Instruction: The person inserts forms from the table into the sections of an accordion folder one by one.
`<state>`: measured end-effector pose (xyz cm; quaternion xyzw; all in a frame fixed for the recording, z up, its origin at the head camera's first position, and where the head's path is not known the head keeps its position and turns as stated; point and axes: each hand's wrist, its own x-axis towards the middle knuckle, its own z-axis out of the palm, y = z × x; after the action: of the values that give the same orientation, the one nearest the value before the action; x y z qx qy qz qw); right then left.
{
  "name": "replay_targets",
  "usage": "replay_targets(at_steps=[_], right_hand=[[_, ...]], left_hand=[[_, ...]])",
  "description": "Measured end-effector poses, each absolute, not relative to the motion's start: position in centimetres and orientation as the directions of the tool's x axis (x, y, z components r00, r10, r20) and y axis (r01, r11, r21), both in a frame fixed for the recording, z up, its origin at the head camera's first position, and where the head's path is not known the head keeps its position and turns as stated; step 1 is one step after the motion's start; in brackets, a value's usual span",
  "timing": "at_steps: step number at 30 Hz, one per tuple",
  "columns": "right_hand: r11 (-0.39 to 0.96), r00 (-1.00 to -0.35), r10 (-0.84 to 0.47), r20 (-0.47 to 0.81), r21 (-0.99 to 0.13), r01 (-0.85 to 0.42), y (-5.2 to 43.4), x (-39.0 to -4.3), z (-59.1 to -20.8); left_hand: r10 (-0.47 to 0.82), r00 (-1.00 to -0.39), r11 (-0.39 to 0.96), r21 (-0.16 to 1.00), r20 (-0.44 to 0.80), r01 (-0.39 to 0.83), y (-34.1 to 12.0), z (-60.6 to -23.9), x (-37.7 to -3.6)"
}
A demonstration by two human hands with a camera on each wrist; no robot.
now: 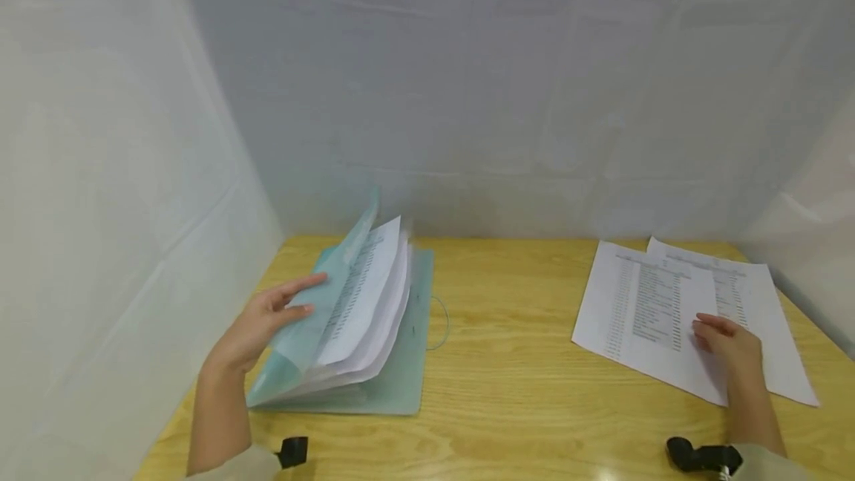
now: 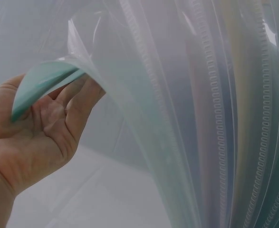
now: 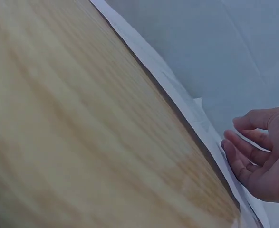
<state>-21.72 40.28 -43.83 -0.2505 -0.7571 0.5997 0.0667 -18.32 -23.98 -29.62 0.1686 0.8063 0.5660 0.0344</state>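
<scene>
On the left of the table, a translucent teal display folder lies partly open, its clear sleeves fanned up around printed sheets. My left hand grips the raised teal cover near its outer edge. In the left wrist view that hand has the bent cover between thumb and fingers, beside the fanned clear sleeves. Two loose printed sheets overlap at the right. Over them, my right hand has its fingers loosely bent; the right wrist view shows the hand with nothing between thumb and fingers, close over the paper.
The wood-grain table stretches between the folder and the loose sheets. A thin elastic loop sticks out from the folder's right edge. White sheeting hangs behind the table and at both sides.
</scene>
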Motion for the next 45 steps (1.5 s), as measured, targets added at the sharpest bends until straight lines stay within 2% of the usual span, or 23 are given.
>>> replay_targets(at_steps=[5,9,12,14,18,22,31,38,45], right_hand=[[0.248,-0.857,0.500,-0.126,-0.927,0.281,40.0,-21.5,-44.4],[0.251,-0.799,0.598,-0.059,-0.933,0.257,39.7,-21.2,-44.1],[0.254,-0.742,0.669,-0.046,-0.924,0.287,39.5,-21.3,-43.8],[0.286,-0.734,0.678,-0.044,-0.904,0.319,39.5,-21.4,-43.9],[0.406,-0.799,0.597,-0.076,-0.830,0.382,39.9,-21.8,-44.5],[0.528,-0.853,0.517,-0.071,-0.758,0.383,40.3,-22.1,-45.1],[0.539,-0.860,0.498,-0.111,-0.737,0.408,40.0,-22.2,-45.2],[0.567,-0.868,0.492,-0.075,-0.729,0.384,39.8,-22.2,-45.0],[0.549,-0.871,0.483,-0.092,-0.743,0.383,39.7,-22.4,-45.0]], left_hand=[[0.314,-0.940,0.299,0.926,0.133,0.231,-23.8,-29.4,-18.2],[0.317,-0.939,0.293,0.928,0.131,0.229,-23.7,-29.3,-18.2],[0.321,-0.938,0.293,0.928,0.131,0.229,-23.7,-29.3,-18.3],[0.321,-0.938,0.294,0.928,0.131,0.231,-23.7,-29.3,-18.3],[0.320,-0.938,0.300,0.926,0.130,0.231,-23.8,-29.4,-18.3],[0.318,-0.939,0.305,0.923,0.131,0.233,-23.8,-29.4,-18.3],[0.321,-0.939,0.309,0.922,0.128,0.231,-24.0,-29.6,-18.4],[0.314,-0.941,0.312,0.923,0.123,0.225,-24.2,-29.7,-18.4],[0.306,-0.944,0.315,0.923,0.121,0.220,-24.2,-29.6,-18.3]])
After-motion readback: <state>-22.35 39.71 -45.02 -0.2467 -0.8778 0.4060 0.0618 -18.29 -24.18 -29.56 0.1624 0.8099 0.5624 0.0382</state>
